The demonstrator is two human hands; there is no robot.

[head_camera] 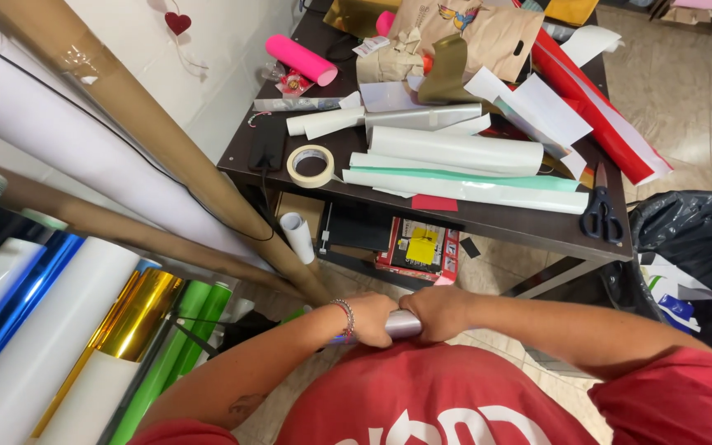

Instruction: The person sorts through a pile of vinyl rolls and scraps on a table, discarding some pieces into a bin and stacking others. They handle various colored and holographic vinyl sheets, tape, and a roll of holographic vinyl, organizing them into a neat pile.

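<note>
— What's going on right in front, down by the red shirt?

— Both hands are wrapped around a small silver roll, held level against the belly. The left hand is clenched on one end, bracelet at the wrist; the right hand is closed on the other. Only a short shiny stretch shows between the fists.

— Which step is that, would you say?

— My guess: tightening the roll, twisting it snug. I can't tell if a loose edge is left; the fingers hide it.

— So the next move calls for what?

— As I judge it, a steady twist with the ends kept flush so it doesn't cone out, then something to fix it shut.

— Anything handy?

— A tape ring lies by the table's near left corner, and scissors rest at the near right corner. Between them, along the near edge, lie long white rolls, one with a green strip.

— And farther off?

— A pink roll by the far left edge, a red roll along the right edge, a brown paper bag at the far end. Tall tubes lean at the wall on the left.
</note>
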